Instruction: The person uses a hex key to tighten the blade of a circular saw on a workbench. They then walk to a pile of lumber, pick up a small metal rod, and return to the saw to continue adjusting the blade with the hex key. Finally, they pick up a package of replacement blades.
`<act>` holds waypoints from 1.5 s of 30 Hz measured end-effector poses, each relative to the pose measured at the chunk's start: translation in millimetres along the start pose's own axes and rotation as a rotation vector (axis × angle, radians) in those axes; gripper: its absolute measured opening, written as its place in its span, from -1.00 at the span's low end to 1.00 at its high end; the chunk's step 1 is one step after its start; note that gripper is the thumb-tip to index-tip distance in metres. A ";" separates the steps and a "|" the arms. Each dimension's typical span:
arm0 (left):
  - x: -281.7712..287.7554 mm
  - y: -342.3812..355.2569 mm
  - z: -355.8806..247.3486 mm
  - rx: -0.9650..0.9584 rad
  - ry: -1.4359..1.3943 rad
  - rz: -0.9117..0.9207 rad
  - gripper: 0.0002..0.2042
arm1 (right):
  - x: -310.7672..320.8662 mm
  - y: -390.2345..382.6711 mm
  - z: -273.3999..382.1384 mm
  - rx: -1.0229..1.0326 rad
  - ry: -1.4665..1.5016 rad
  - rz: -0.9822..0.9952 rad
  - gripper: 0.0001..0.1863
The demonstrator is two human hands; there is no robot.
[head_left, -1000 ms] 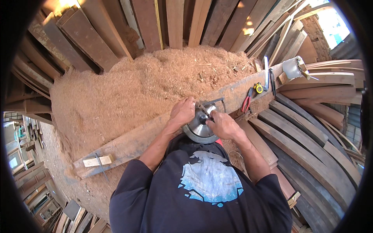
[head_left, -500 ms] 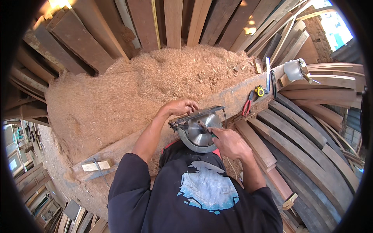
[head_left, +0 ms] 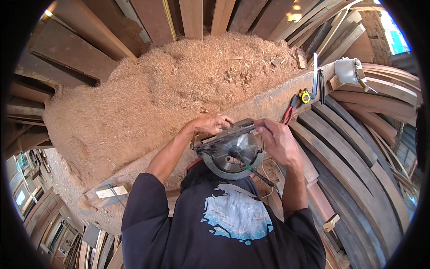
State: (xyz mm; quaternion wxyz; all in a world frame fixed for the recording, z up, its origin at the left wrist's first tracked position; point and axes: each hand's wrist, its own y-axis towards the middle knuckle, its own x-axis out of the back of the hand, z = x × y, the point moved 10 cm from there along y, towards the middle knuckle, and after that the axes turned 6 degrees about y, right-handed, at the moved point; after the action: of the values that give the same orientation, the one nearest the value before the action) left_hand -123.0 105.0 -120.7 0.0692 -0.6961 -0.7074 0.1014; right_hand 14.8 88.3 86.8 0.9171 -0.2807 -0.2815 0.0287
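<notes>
A circular saw [head_left: 209, 154] rests against my lap, its round toothed blade [head_left: 242, 142] facing up at me. My left hand [head_left: 210, 125] is closed at the far left side of the saw's base plate, fingers curled and partly hidden behind it. At the right end of that plate, my right hand [head_left: 277, 138] is closed with thumb and fingers on its edge. Across the lower part of the blade lies a hand tool with a dark shaft, a green band and a brown rounded end [head_left: 231, 159]; nothing grips it.
A long plank [head_left: 262, 100] crosses in front of me, bearing red-handled pliers [head_left: 289, 110], a yellow tape measure [head_left: 304, 96], a metal square [head_left: 315, 78] and a white container [head_left: 346, 71]. Sawdust [head_left: 134, 107] is heaped beyond. Stacked boards [head_left: 342, 148] fill the right side. A wooden block [head_left: 111, 192] lies left.
My right hand has let go of the tool at the blade's centre and moved up to the base plate. The tool now lies lower across the blade. My left hand stays at the plate.
</notes>
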 end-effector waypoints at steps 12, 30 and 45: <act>13.4 -14.9 -4.0 -0.165 -0.060 -0.285 -0.74 | -77.7 42.6 21.8 0.239 -0.399 0.194 -0.80; 33.1 -65.2 -104.0 0.180 0.406 -0.546 -0.69 | -89.3 53.4 17.1 0.302 -0.254 0.169 -0.78; -16.6 -75.2 -126.4 0.408 0.702 -1.046 -0.84 | -77.1 37.8 3.0 0.413 -0.091 0.200 -0.76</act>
State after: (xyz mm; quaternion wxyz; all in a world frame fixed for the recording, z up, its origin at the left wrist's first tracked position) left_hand -165.4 93.7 20.7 0.4662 -0.2253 -0.8543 -0.0464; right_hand -47.6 105.3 30.2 0.9340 -0.1123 -0.2813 0.1892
